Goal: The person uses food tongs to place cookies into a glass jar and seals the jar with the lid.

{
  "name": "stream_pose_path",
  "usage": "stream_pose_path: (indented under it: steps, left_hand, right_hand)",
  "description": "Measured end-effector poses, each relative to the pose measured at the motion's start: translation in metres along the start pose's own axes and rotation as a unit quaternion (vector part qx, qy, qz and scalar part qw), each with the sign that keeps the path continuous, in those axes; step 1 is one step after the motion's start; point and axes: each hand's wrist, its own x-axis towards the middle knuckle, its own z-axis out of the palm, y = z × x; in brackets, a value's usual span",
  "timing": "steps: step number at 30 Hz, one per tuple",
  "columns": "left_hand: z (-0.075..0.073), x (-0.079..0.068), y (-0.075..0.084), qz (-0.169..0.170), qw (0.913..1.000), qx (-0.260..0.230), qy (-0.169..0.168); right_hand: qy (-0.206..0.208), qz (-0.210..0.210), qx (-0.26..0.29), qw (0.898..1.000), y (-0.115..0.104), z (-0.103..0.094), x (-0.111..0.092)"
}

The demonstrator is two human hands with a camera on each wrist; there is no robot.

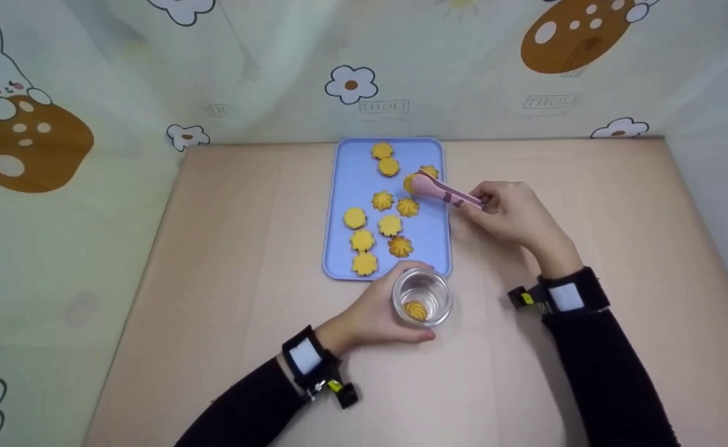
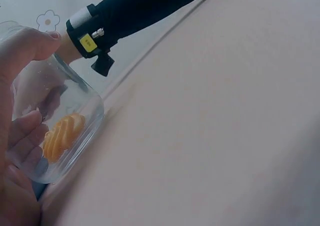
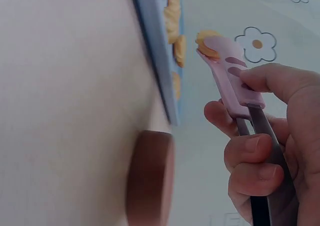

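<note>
Round yellow biscuit (image 1: 408, 184) in pink-tipped metal tongs (image 1: 429, 185), above the right side of a blue rectangular tray (image 1: 348, 183).

The right hand (image 1: 516, 214) grips the tongs; their long axis runs leftward and slightly away from the person. The clear glass jar (image 1: 427, 285), held in the curled left hand (image 1: 379, 313), stands toward the person from the gripped biscuit. The right wrist view alone shows that biscuit clear of the tray; the left wrist view shows a ridged golden biscuit (image 2: 64, 137) through the jar's side.
</note>
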Motion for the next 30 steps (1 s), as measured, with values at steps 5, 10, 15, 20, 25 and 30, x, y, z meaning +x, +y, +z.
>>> stream_pose_path:
  steps: [5, 10, 15, 20, 25, 30]
  left_hand:
    - [0.0, 0.0, 0.001, -0.007, 0.9999, -0.008, -0.003]
    - [0.0, 0.001, 0.0, 0.006, 1.0, 0.002, 0.001]
    - [0.0, 0.001, -0.002, 0.017, 0.9997, 0.014, 0.005]
    - [0.0, 0.001, -0.001, 0.017, 0.9997, 0.018, 0.003]
    - [0.0, 0.001, 0.001, 0.007, 0.9999, 0.014, 0.001]
    - [0.0, 0.0, 0.001, -0.013, 0.9997, 0.019, 0.004]
  right_hand:
    - [-0.036, -0.052, 0.003, 0.998, -0.009, -0.022, -0.018]
    - [-0.091, -0.133, 0.007, 0.987, -0.02, -0.046, -0.035]
    - [-0.095, -0.163, 0.0, 0.982, -0.033, -0.063, -0.048]
    - [-0.09, -0.185, -0.005, 0.979, -0.041, -0.075, -0.06]
    - [-0.103, -0.187, 0.001, 0.977, -0.049, -0.087, -0.072]
    - [-0.123, -0.195, 0.014, 0.973, -0.057, -0.096, -0.084]
